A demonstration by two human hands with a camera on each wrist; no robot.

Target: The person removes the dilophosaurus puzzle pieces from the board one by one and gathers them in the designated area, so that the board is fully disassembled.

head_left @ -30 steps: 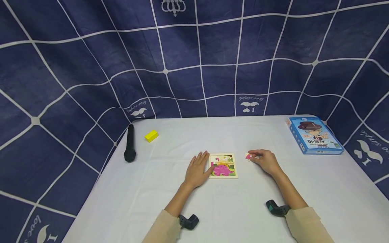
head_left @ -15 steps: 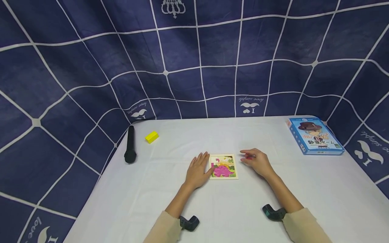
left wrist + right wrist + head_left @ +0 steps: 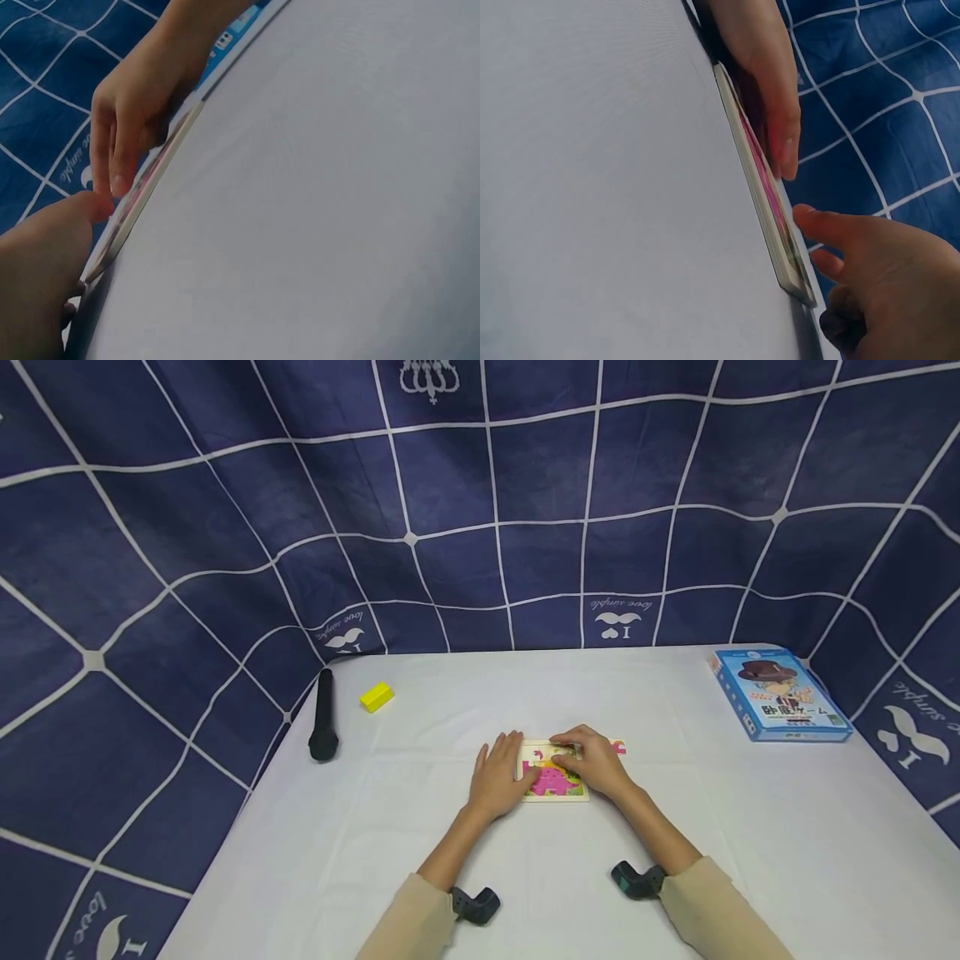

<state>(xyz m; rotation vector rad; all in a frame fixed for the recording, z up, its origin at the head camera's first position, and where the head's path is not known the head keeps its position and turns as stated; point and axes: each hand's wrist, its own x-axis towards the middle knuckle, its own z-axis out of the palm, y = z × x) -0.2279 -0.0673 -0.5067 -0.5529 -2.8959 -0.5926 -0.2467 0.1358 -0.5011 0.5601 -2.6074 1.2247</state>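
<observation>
A small square jigsaw puzzle (image 3: 551, 786) with a pink dinosaur lies in a pale frame on the white table. My left hand (image 3: 495, 781) rests along its left edge, fingers straight and thumb over the picture. Over the upper right part of the puzzle is my right hand (image 3: 595, 764), its thumb and forefinger bent downward with a gap between their tips. No piece can be made out between them. A loose puzzle piece (image 3: 618, 747) lies on the table beyond the right hand, partly hidden by it. Both hands also show beside the puzzle frame (image 3: 754, 180) in the right wrist view.
A black microphone (image 3: 323, 714) and a yellow block (image 3: 377, 697) lie at the back left of the table. At the back right sits a blue game box (image 3: 780, 697). A dark blue curtain with white lines (image 3: 525, 560) hangs behind the table.
My right hand has moved left from the loose puzzle piece, which it held earlier, to over the puzzle. The piece now lies on the table. My left hand has stayed almost still.
</observation>
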